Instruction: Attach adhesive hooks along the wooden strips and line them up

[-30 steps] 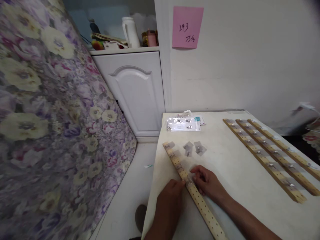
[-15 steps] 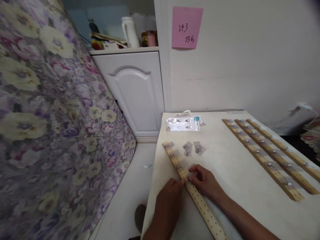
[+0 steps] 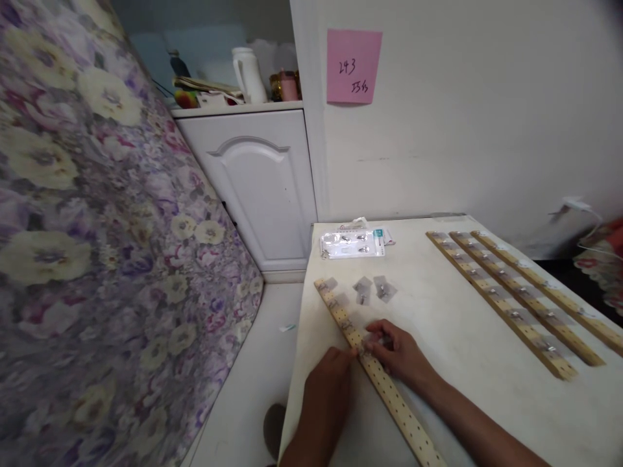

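Observation:
A long perforated wooden strip (image 3: 389, 395) lies diagonally on the white table (image 3: 457, 311). My left hand (image 3: 331, 379) rests against the strip's left side, fingers curled. My right hand (image 3: 399, 353) sits on the strip's right side, its fingertips pinched on a small clear adhesive hook (image 3: 374, 340) held against the wood. Clear hook pads are stuck along the strip's far end. Two loose clear hooks (image 3: 374, 290) lie just beyond my hands.
A plastic packet of hooks (image 3: 353, 243) lies near the table's far left corner. Three wooden strips with hooks (image 3: 511, 298) lie side by side at the right. A flowered mattress (image 3: 97, 246) leans at the left, a white cabinet (image 3: 257, 188) behind, a pink note (image 3: 354, 66) on the wall.
Both hands stay at the same spot on the strip; my right fingers have shifted slightly on the clear hook. The camera view has drifted a little to the right and up.

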### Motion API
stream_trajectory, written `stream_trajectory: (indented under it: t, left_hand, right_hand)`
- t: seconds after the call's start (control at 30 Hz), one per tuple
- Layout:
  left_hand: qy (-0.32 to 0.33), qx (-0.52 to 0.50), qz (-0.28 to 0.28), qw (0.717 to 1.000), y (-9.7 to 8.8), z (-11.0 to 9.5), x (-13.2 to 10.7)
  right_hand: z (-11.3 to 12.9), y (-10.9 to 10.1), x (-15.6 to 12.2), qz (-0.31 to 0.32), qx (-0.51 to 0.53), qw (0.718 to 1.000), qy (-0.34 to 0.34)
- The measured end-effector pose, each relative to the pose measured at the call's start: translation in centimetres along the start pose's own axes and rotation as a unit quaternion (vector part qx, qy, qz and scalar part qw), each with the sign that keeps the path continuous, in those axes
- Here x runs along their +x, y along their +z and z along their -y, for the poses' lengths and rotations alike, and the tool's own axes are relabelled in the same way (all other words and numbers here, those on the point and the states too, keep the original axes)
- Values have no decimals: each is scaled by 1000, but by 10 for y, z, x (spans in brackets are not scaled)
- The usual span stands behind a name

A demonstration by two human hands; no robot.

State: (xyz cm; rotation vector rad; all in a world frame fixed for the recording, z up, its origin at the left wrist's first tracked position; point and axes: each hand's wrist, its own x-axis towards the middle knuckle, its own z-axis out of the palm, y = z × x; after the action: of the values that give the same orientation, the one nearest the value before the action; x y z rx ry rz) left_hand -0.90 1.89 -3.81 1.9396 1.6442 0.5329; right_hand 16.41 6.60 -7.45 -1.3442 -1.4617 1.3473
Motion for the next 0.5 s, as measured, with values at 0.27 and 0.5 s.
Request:
stream_trajectory:
  t: [0.27, 0.5]
  left_hand:
    - [-14, -38, -49, 998, -11, -5, -1]
    - [-50, 25, -40, 998, -16, -3, -2]
  right_hand:
    - [-1, -24, -27, -69, -146, 986, -46]
    - [-2, -3, -100, -77, -337, 938, -23]
